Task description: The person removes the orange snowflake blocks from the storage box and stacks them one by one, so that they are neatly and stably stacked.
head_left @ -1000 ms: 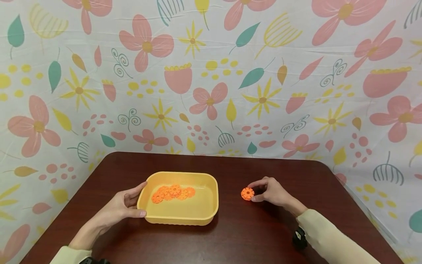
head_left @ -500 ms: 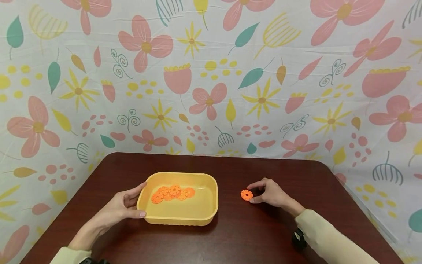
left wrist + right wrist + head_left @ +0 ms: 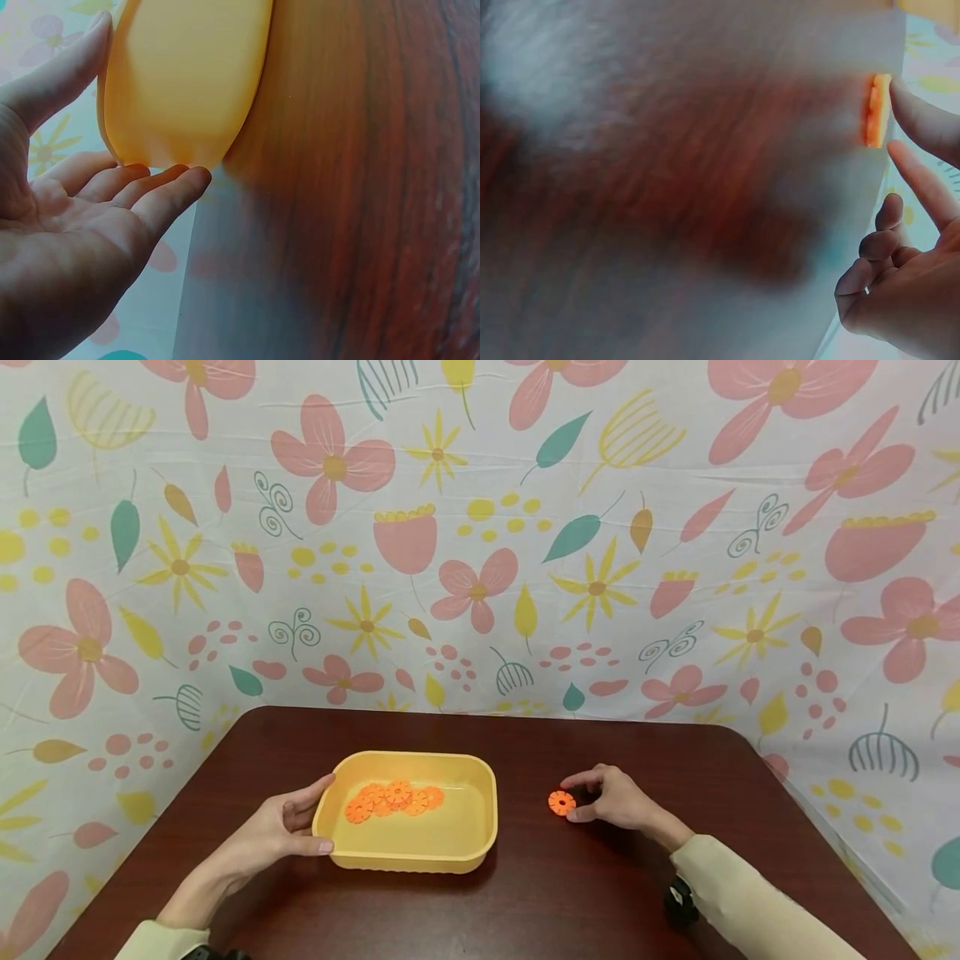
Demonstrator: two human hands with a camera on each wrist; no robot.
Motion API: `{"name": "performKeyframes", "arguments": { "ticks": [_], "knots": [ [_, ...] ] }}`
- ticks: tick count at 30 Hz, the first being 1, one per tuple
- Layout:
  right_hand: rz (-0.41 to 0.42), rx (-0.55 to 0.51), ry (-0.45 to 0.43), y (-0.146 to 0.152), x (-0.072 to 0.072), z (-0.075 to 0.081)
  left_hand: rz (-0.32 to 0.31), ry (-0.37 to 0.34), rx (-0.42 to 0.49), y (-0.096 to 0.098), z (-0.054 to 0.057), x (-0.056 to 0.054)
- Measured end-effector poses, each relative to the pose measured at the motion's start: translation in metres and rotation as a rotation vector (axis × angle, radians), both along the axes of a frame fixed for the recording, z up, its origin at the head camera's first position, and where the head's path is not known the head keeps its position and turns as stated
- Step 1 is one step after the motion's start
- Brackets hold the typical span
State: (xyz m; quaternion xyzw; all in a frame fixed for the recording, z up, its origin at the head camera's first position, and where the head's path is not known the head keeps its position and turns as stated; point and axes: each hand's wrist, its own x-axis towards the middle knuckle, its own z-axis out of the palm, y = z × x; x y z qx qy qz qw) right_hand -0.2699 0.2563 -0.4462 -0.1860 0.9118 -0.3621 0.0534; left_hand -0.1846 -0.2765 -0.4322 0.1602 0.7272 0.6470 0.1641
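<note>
Both my hands hold something: the right hand (image 3: 615,799) pinches one orange disc (image 3: 553,807) between thumb and forefinger at the dark table (image 3: 570,893), and the left hand (image 3: 262,828) grips the left end of the yellow tray (image 3: 408,863). That disc is right of the tray, well apart; overlapping orange pieces (image 3: 388,799) lie inside it.

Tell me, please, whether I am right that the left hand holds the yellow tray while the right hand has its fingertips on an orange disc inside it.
Not quite: the orange disc at the right hand is outside the yellow tray, to its right, as the head view shows. The left hand does hold the tray.
</note>
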Motion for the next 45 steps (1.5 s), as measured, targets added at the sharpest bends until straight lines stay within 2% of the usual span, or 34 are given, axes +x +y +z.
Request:
{"name": "performKeyframes", "arguments": {
  "ticks": [10, 14, 24, 31, 38, 45],
  "knots": [
    [0.029, -0.042, 0.038, -0.018, 0.003, 0.024, 0.008, 0.001, -0.001, 0.0, -0.001, -0.001],
    [0.064, -0.046, 0.07, -0.031, 0.003, 0.032, 0.005, 0.012, -0.001, -0.001, -0.001, -0.002],
    [0.17, -0.061, 0.148, -0.077, 0.006, 0.048, 0.007, 0.008, 0.001, 0.001, -0.002, -0.004],
    [0.232, -0.086, 0.119, -0.112, 0.008, 0.061, 0.002, 0.004, 0.019, 0.001, -0.002, -0.004],
    [0.314, -0.031, 0.1, -0.149, 0.013, 0.065, -0.002, 0.015, 0.016, 0.001, -0.002, -0.005],
    [0.373, -0.033, 0.094, -0.176, 0.014, 0.06, 0.002, 0.003, 0.013, 0.0, -0.001, -0.004]
  ]
}}
